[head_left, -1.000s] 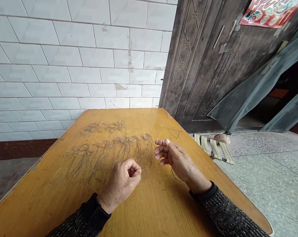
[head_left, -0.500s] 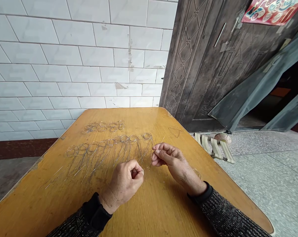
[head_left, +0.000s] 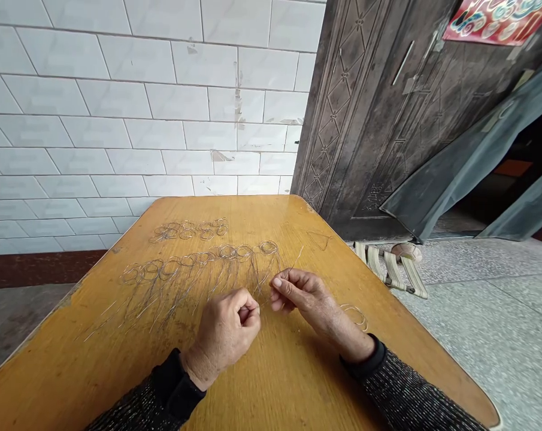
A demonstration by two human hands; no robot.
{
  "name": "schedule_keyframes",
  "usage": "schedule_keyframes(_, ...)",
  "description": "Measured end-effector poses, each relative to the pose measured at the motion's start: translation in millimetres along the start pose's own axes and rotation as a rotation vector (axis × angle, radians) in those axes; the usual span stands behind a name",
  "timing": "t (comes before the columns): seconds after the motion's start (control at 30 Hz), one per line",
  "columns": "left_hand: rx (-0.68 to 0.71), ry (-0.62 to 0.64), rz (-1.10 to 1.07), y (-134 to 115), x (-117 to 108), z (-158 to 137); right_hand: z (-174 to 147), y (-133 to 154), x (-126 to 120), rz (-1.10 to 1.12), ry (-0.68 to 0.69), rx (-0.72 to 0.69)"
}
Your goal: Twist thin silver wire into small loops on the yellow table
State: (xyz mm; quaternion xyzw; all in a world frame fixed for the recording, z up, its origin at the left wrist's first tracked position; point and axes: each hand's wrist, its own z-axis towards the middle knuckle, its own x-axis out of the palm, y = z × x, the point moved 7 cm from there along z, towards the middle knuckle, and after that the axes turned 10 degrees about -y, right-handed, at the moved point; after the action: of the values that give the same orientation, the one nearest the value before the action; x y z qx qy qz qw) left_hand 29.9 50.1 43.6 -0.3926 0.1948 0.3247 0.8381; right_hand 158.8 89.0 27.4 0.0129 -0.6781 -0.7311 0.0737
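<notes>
My right hand [head_left: 306, 301] is closed in a pinch on a thin wire [head_left: 299, 257], whose end sticks up behind the fingers. My left hand [head_left: 228, 335] is curled closed, thumb pressed to the forefinger; whatever lies in that pinch is too fine to make out. The two hands face each other a short gap apart over the wooden table [head_left: 271, 389]. Just beyond them runs a row of looped wires [head_left: 228, 252] with long loose tails pointing towards me. Behind it lies a second row of small wire coils [head_left: 187, 230].
Beside my right wrist lies a wire loop [head_left: 363, 322], partly covered by the forearm. A bent triangular wire [head_left: 320, 240] rests near the table's far right. A white tiled wall [head_left: 172, 120] and a dark carved door [head_left: 365, 120] stand behind. On the floor is a strapped stool [head_left: 391, 269].
My right hand has moved slightly left, nearer my left hand, and the wire in it tilts up more clearly. More of the loop by the right wrist shows. The left hand stays nearly still.
</notes>
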Motion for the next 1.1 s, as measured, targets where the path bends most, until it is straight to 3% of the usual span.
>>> schedule_keyframes(0.37,0.244,-0.086,0.147,-14,-6,-2,0,-9,-4,0.213,-0.056,0.118)
schedule_keyframes(0.73,0.325,-0.161,0.158,-17,-10,-5,3,-12,-9,0.137,-0.089,0.156)
schedule_keyframes(1.1,0.342,-0.114,0.151,-19,-6,-6,0,-14,-8,0.266,-0.108,0.19)
